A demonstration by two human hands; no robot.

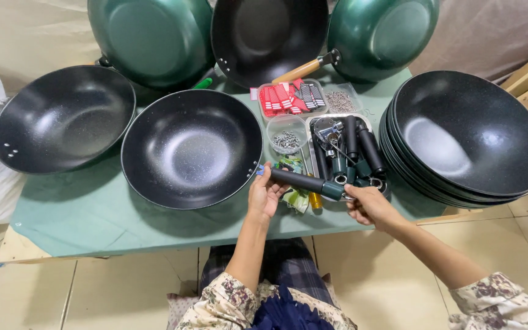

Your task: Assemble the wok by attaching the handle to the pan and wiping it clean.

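Left hand grip closed round black pan handle, green-collared; right hand pinches collar.

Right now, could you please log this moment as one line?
left hand: holds black pan handle | right hand: at its green end, by metal tray | nearest: black wok

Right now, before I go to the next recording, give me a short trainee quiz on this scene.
1. True or false: the left hand grips the dark end of the handle.
2. Which holds more handles? A) the metal tray B) the round tub C) the wok
3. Fill in: the right hand is at the handle's ____ end.

Key:
1. True.
2. A. The tub holds small metal parts, and the wok in front of the hands is bare.
3. Green, the collar end by the tray.
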